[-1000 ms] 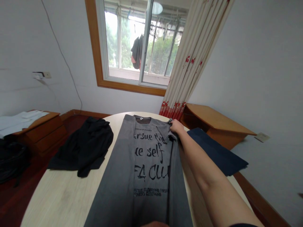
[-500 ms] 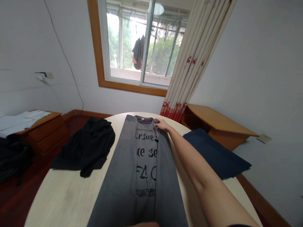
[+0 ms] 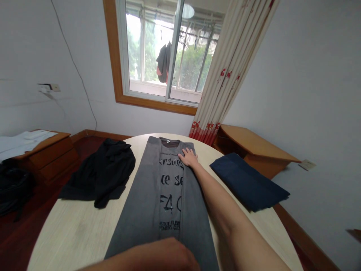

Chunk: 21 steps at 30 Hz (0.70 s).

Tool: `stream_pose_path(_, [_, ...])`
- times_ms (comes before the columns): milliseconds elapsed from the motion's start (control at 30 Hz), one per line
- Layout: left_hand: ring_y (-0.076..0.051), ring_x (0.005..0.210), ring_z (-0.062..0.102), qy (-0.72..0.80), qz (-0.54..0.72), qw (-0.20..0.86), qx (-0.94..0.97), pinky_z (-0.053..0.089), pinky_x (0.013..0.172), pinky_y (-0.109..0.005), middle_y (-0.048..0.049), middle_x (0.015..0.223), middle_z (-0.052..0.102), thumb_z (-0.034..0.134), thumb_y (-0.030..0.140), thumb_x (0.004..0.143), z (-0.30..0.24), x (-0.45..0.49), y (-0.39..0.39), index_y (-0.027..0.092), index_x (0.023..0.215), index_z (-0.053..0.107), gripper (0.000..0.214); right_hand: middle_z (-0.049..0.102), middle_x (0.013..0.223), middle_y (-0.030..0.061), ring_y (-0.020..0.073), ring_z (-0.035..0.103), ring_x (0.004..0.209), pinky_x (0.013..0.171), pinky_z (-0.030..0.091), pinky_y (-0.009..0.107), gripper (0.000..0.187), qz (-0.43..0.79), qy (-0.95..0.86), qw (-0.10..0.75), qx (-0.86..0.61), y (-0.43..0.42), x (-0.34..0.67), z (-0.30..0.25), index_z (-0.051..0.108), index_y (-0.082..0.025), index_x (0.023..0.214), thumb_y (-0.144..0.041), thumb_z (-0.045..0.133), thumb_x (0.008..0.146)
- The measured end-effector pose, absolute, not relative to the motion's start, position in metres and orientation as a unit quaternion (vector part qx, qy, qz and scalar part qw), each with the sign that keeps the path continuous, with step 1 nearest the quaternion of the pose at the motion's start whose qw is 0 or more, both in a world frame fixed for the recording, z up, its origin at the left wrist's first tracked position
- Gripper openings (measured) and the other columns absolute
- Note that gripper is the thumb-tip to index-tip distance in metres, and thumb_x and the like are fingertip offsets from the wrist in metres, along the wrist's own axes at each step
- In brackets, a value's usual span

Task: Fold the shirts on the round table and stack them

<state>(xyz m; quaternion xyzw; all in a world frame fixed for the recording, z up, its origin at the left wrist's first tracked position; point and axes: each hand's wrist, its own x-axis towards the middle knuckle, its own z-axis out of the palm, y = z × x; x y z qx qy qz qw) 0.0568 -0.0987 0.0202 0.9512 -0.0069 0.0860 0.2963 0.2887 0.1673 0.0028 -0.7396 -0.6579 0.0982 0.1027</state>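
A grey T-shirt [image 3: 141,203] with black lettering lies lengthwise on the round table, both its sides folded in over the front and the collar at the far end. My right hand [image 3: 188,156] rests on its right fold just below the neckline, fingers spread and flat on the cloth. Low in the view, my left hand [image 3: 172,253] is over the near part of the shirt. Its fingers point down out of sight, so whether they grip the fabric is hidden.
A crumpled black garment [image 3: 103,173] lies on the table's left side. To the right is a folded navy garment [image 3: 248,182]. Beyond the pale tabletop [image 3: 70,229] are a wooden desk [image 3: 256,145], a curtain [image 3: 222,82] and a drawer cabinet [image 3: 53,152].
My right hand has moved from the shirt's far right shoulder edge slightly nearer and flattened with fingers spread. My left hand has come further into view from the bottom.
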Motion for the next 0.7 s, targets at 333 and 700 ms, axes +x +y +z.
stream_pose_path(333, [-0.032, 0.145, 0.036, 0.459, 0.125, 0.097, 0.874, 0.027, 0.118, -0.052, -0.0115, 0.155, 0.044, 0.047, 0.055, 0.095, 0.038, -0.014, 0.010, 0.022, 0.136, 0.058, 0.054, 0.048, 0.147, 0.0200, 0.0337, 0.046, 0.135, 0.112, 0.035, 0.046, 0.055, 0.076, -0.586, 0.221, -0.776, 0.123, 0.321, -0.002, 0.049, -0.018, 0.146, -0.039, 0.048, 0.095])
stream_pose_path(700, [-0.039, 0.152, 0.011, 0.569, 0.052, 0.054, 0.819, 0.018, 0.120, -0.052, -0.0120, 0.166, 0.016, 0.029, 0.064, 0.098, 0.002, -0.004, 0.041, 0.020, 0.156, 0.035, 0.074, 0.064, 0.130, 0.0170, 0.0285, 0.060, 0.121, 0.106, 0.042, 0.033, 0.040, 0.102, -0.589, 0.299, -0.744, 0.133, 0.325, -0.015, 0.070, -0.013, 0.122, -0.014, 0.063, 0.082])
